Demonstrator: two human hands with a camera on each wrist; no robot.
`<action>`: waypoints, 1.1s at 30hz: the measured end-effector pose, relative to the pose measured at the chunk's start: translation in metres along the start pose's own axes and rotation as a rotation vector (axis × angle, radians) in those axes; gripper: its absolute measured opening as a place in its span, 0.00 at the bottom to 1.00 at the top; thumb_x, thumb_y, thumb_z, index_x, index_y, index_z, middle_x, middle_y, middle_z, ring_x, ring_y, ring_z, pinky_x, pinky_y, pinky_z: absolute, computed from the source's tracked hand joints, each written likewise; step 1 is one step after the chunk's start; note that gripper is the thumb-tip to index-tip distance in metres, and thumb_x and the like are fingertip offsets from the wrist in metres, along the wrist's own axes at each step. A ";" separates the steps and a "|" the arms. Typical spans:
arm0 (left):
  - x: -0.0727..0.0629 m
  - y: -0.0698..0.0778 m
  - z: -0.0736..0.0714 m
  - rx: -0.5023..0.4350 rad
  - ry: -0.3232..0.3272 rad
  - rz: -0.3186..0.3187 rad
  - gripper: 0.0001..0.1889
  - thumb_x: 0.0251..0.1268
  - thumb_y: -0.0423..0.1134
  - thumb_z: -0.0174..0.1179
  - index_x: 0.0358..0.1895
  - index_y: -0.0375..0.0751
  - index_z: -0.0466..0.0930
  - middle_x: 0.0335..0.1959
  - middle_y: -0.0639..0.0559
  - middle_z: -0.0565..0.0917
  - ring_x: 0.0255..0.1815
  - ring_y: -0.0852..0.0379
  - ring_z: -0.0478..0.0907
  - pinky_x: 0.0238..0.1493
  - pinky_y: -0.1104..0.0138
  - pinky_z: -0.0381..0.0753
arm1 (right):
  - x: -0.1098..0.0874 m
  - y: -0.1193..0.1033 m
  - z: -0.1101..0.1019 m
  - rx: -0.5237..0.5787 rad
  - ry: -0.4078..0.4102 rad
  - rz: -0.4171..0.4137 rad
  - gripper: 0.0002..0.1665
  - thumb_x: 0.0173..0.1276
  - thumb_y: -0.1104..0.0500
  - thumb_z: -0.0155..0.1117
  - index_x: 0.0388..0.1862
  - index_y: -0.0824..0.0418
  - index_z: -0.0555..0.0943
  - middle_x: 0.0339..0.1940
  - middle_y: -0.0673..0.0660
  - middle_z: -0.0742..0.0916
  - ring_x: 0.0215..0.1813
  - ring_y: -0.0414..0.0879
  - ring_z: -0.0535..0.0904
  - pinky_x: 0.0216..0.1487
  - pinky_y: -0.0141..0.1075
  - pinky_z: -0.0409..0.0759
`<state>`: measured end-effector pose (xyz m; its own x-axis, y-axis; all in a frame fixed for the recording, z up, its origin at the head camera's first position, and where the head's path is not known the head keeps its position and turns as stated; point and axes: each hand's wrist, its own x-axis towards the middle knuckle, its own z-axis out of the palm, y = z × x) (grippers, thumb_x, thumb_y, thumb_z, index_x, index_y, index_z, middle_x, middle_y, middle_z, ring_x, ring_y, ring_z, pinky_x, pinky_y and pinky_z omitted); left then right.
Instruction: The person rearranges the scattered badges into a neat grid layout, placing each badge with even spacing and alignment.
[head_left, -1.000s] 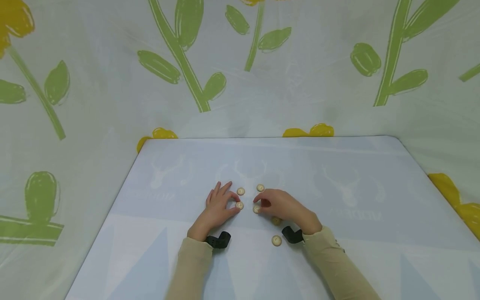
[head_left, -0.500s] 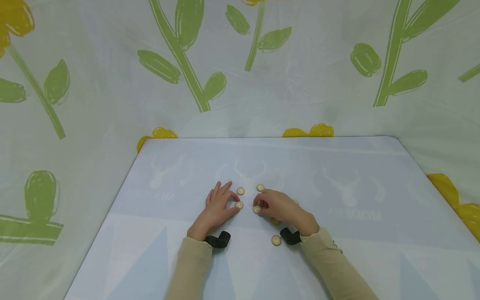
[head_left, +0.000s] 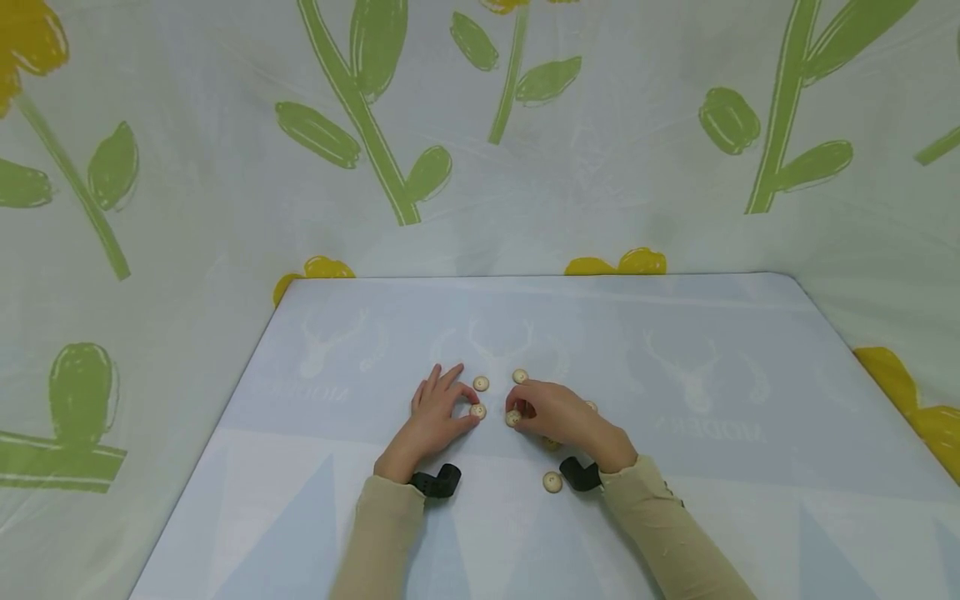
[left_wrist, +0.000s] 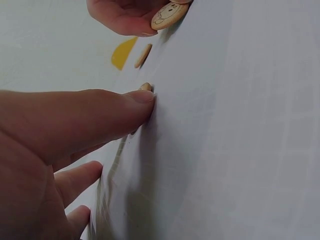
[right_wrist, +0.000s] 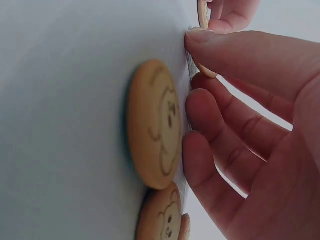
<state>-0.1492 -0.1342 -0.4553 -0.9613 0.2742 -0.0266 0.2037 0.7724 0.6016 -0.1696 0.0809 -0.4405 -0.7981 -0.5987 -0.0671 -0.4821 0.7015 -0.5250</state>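
Small round wooden discs with animal faces drawn on them lie about the hands. My left hand point(head_left: 431, 423) pinches one wooden disc point(head_left: 478, 412) at its edges between thumb and forefinger, the other fingers spread on the table. In the left wrist view the thumb covers most of that disc point(left_wrist: 146, 87). Just to its right, my right hand point(head_left: 566, 415) pinches a second disc point(head_left: 513, 418) by thumb and forefinger. In the right wrist view its other fingers curl against the tabletop, and the thumb partly hides the disc point(right_wrist: 208, 72).
Beyond the hands lie a left disc point(head_left: 481, 383) and a right disc point(head_left: 520, 377). One disc point(head_left: 552, 444) is half hidden under the right hand, another point(head_left: 592, 406) peeks out behind it. A nearer disc point(head_left: 552, 482) sits by the right wrist camera point(head_left: 579, 473). Pale table point(head_left: 300, 467) surrounds them.
My right hand's forefinger has come down onto its disc, and its wrist has shifted slightly left, uncovering a disc edge behind it. The left hand has stayed in place.
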 end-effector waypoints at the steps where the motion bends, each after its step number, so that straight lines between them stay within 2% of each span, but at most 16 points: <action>1: 0.000 0.000 0.000 -0.002 0.000 0.001 0.07 0.53 0.45 0.62 0.34 0.54 0.74 0.68 0.48 0.55 0.69 0.42 0.36 0.62 0.45 0.36 | 0.000 0.000 0.000 0.004 -0.004 0.005 0.09 0.55 0.56 0.66 0.36 0.50 0.78 0.25 0.41 0.75 0.29 0.38 0.70 0.31 0.31 0.71; 14: 0.000 -0.001 0.001 0.006 0.011 0.008 0.07 0.53 0.45 0.61 0.34 0.54 0.73 0.68 0.48 0.56 0.69 0.42 0.36 0.62 0.45 0.36 | 0.000 0.005 -0.001 0.064 -0.040 0.017 0.08 0.57 0.54 0.63 0.38 0.47 0.78 0.22 0.40 0.77 0.26 0.36 0.71 0.28 0.31 0.71; 33: -0.001 0.000 0.000 0.002 0.016 0.026 0.07 0.53 0.44 0.61 0.34 0.53 0.74 0.68 0.46 0.56 0.69 0.41 0.37 0.61 0.44 0.37 | 0.001 0.012 -0.003 0.150 -0.017 0.020 0.12 0.56 0.55 0.65 0.41 0.48 0.78 0.26 0.40 0.78 0.30 0.36 0.73 0.34 0.31 0.73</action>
<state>-0.1484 -0.1346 -0.4556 -0.9584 0.2853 0.0016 0.2292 0.7665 0.6000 -0.1770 0.0898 -0.4440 -0.8000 -0.5929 -0.0926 -0.4057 0.6482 -0.6444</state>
